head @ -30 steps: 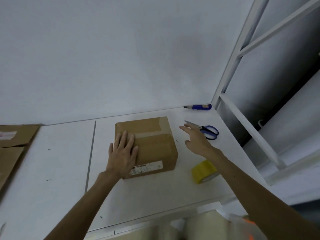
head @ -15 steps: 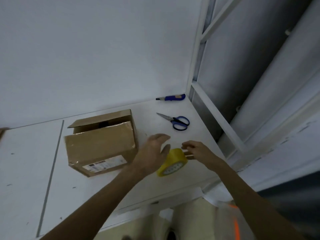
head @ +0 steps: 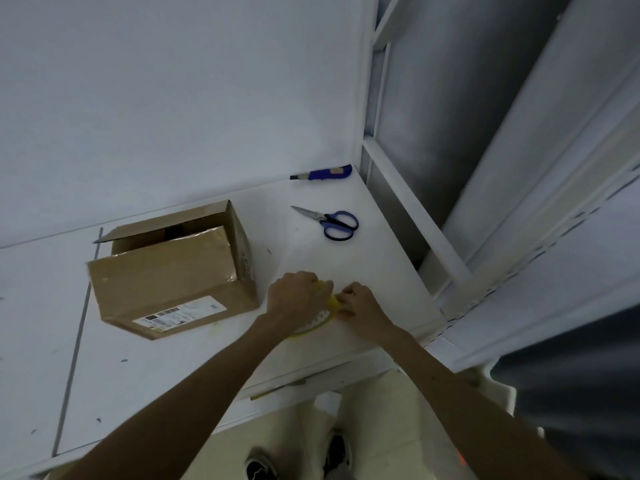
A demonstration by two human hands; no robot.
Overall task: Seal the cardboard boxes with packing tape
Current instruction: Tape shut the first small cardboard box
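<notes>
At the bottom, under the near edge of the white table (head: 156, 375), two dark shoes (head: 298, 462) stand on a pale floor. Both forearms reach over this edge toward its right part. There the two hands meet on a roll of yellow packing tape (head: 325, 313), which stands tilted on the surface. The left hand (head: 294, 296) grips the roll from above, with fingers curled over it. The right hand (head: 360, 306) has its bent fingers pinching at the roll's right rim; a loose end of tape cannot be made out.

Just left of the hands, near the middle of the table, sits the cardboard box (head: 166, 275) with a white label on its near side. Its top is not closed: the near flap lies slanted, and a dark gap shows behind it. Farther, toward the right edge, lie blue-handled scissors (head: 329, 221). At the far right corner, against the wall, lies a blue utility knife (head: 323, 173).
</notes>
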